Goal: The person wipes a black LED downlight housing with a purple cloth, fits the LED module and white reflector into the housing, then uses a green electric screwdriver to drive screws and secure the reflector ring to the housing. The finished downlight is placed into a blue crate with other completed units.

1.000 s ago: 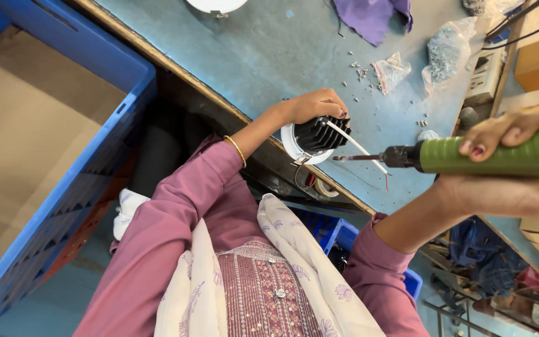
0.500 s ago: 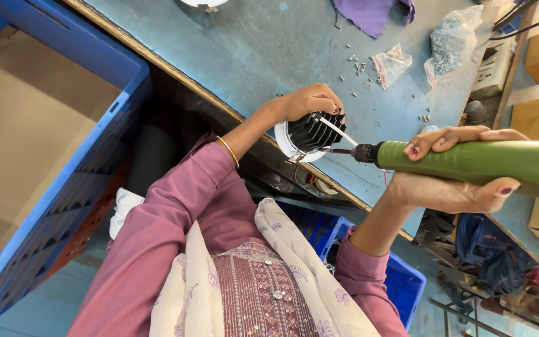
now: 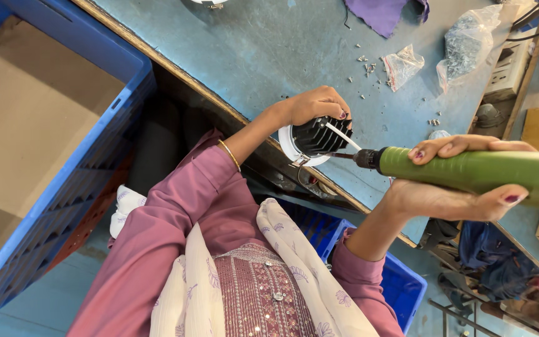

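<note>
left hand clamps the black finned lamp housing at the counter edge, frame centre; right hand wraps the green electric screwdriver. keep the bit square and the housing steady.

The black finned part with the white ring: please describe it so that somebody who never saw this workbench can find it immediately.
Start at the blue-grey workbench and follow its near edge to the left hand. Under that hand sits the black finned part, round, ribbed and set in a white ring, with the tip of the green electric screwdriver against it. The small screws and clear plastic bags nearby are far smaller and paler.
</note>
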The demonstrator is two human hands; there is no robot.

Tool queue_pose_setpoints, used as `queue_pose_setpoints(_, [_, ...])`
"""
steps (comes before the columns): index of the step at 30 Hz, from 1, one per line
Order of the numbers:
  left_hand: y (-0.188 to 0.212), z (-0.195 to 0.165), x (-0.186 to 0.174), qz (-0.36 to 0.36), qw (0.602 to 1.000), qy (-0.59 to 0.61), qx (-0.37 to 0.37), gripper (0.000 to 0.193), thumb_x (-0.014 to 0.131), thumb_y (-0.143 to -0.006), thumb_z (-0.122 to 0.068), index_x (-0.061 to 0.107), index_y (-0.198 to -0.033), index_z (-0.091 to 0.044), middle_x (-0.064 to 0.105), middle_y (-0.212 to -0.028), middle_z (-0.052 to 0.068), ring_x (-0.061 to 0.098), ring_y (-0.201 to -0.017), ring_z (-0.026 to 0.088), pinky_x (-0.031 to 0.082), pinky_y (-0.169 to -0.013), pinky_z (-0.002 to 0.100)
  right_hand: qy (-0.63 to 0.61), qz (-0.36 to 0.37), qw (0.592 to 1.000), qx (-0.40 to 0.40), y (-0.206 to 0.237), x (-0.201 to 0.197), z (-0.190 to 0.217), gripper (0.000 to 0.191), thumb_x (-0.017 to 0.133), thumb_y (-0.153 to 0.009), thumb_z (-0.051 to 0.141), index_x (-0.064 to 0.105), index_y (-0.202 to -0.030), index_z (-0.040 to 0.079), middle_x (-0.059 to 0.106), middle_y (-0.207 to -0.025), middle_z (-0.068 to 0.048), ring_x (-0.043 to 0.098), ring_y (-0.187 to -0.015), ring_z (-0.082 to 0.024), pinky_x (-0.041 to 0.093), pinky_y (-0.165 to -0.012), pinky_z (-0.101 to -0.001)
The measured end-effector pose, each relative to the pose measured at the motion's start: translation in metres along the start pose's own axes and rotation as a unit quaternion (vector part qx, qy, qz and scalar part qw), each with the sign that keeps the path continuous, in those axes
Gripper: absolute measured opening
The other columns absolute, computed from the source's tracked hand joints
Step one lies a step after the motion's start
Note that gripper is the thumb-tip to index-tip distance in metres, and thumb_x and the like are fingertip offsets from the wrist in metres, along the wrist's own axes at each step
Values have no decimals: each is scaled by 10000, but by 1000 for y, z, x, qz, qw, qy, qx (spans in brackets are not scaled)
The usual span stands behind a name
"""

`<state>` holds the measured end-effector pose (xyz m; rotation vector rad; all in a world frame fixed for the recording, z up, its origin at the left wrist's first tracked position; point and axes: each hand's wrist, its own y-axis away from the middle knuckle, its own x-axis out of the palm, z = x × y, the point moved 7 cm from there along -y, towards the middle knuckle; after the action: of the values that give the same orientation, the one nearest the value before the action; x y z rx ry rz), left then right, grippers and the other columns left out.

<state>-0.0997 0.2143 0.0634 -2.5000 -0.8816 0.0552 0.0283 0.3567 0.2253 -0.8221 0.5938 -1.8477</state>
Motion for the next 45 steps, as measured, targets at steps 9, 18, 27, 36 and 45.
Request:
queue_pose_setpoints(9, [-3, 4, 0, -3, 1000, -13, 7, 399, 526, -850, -266, 752, -896, 59, 758, -821, 121, 647, -756, 177, 529, -779, 300, -64, 8, 998, 25, 9, 4, -5, 699, 546, -967, 647, 431, -1253, 20, 556, -823, -176, 528, -561, -240, 457, -405, -356])
queue_pose_setpoints(18, [10, -10, -7, -50, 998, -37, -4, 371, 564, -986, -319, 750, -1080, -13, 754, -1047, 84, 665, -1003, 174, 527, -953, 336, -69, 137, 986, 63, -33, -34, -9, 665, 361, -1045, 652, 452, -1161, 4, 463, -756, -182, 468, -493, -258, 427, -437, -380])
queue_pose_setpoints(27, [66, -43, 15, -105, 956, -275, -10, 1021, 903, -751, -324, 333, -1569, -102, 531, -1511, 121, 491, -1420, 317, 370, -1206, 444, 93, 25, 993, 70, -83, -236, -16, 384, 430, -1162, 301, 511, -1139, -74, 521, -988, -199, 520, -840, -238, 489, -816, -335])
queue_pose_setpoints(36, [57, -67, 48, -161, 898, -405, 58, 823, 909, -706, -243, 508, -1411, -108, 572, -1425, 127, 475, -1439, 320, 320, -1246, 481, 425, 203, 871, 140, 80, -51, 16, 790, 801, -930, 285, 401, -1568, 45, 443, -1570, -133, 466, -1450, -278, 444, -1156, -441])
queue_pose_setpoints(45, [36, -119, 116, -60, 813, -574, 76, 770, 828, -725, -263, 540, -1426, -125, 608, -1367, 39, 515, -1401, 239, 240, -1268, 551, 406, 208, 827, 329, 79, -15, 4, 907, 880, -700, 296, 452, -1481, 122, 669, -1253, -81, 699, -1071, -199, 591, -871, -326])
